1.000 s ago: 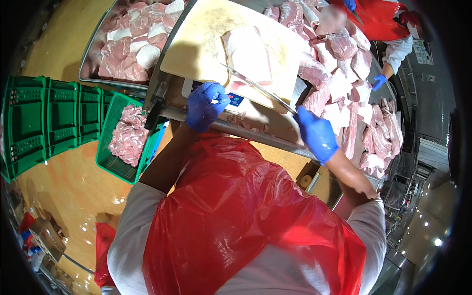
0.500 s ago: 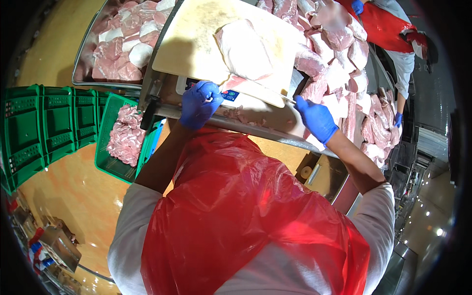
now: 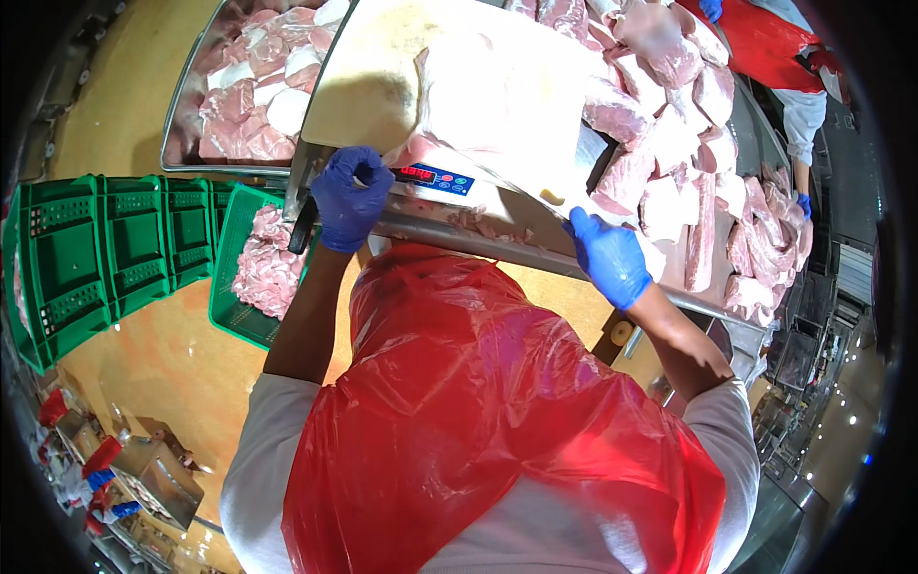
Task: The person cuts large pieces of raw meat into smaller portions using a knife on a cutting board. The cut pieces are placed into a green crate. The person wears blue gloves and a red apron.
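Observation:
A large pale slab of meat [image 3: 469,96] lies on the white cutting board [image 3: 368,81], its pinkish edge toward me. My right hand [image 3: 609,258], in a blue glove, is closed around a knife, whose handle it hides. The thin knife blade [image 3: 512,185] reaches left along the near edge of the board and meat. My left hand [image 3: 352,199], also gloved in blue, is curled with fingertips together, just left of the meat's near corner. Whatever it may hold cannot be made out. Between the hands, a digital scale [image 3: 435,180] shows a lit display under the board's edge.
Many meat pieces [image 3: 669,143] are heaped on the right. A metal tub [image 3: 177,129] of cut meat stands at the far left. Below it are a green crate [image 3: 225,301] with trimmings and other green crates [image 3: 76,258]. A co-worker in a red apron [image 3: 770,43] stands at the far right.
My left hand has shifted left, away from the scale, uncovering its display. The knife hand has come slightly nearer me. The whole view has also shifted a little.

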The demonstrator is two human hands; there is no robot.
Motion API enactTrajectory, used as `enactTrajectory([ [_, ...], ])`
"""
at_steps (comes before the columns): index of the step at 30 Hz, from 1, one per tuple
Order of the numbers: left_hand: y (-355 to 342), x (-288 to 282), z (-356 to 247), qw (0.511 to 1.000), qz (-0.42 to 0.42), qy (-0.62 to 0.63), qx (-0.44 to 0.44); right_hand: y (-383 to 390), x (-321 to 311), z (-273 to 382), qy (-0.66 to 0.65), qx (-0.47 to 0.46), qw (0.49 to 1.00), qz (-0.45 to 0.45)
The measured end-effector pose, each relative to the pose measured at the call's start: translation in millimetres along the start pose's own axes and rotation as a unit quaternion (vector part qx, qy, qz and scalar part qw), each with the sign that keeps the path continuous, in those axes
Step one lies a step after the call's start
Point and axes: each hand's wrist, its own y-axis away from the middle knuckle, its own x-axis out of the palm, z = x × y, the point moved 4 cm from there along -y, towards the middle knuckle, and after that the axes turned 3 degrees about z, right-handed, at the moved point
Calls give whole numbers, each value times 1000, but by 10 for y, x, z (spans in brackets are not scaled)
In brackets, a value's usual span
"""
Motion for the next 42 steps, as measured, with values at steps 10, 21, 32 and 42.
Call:
enactTrajectory([
  [10, 131, 227, -220, 989, 133, 53, 29, -1399, -48, 960, -157, 12, 986, -53],
  [21, 1001, -2058, 1185, 942, 58, 117, -308, -350, -242, 176, -402, 98, 896, -165],
  [32, -772, 552, -158, 930, 104, -252, 247, -622, -742, 35, -663, 10, 671, -332],
  [42, -1457, 878, -312, 866, 388, -68, 308, -543, -330, 83, -580, 141, 759, -259],
])
